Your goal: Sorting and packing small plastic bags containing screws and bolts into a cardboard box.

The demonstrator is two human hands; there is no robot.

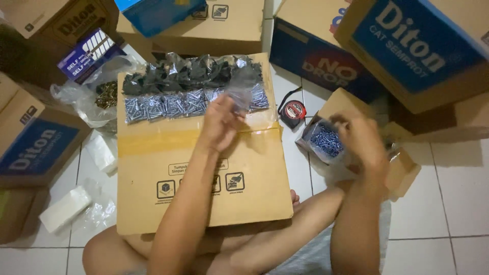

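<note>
Packets of silver screws [173, 105], small clear bags: about six filled ones lie side by side in a row along the far part of a flat brown carton [204, 188] resting on the person's lap, just in front of a row of dark plastic pieces [188, 74] under clear film. Judged from this, several packets are done and more remain, since loose stock is plentiful. Left hand [220, 123]: raised over the carton, fingers closed on a small clear plastic bag [239, 94], apparently unfilled; blurred. Right hand [362, 140]: reaching into the open box of loose silver screws [326, 140] on the tiled floor, to the carton's right; whether the fingers are curled round screws or spread I cannot tell. Red-and-black tape measure [294, 111]: on the floor between carton and screw box.
</note>
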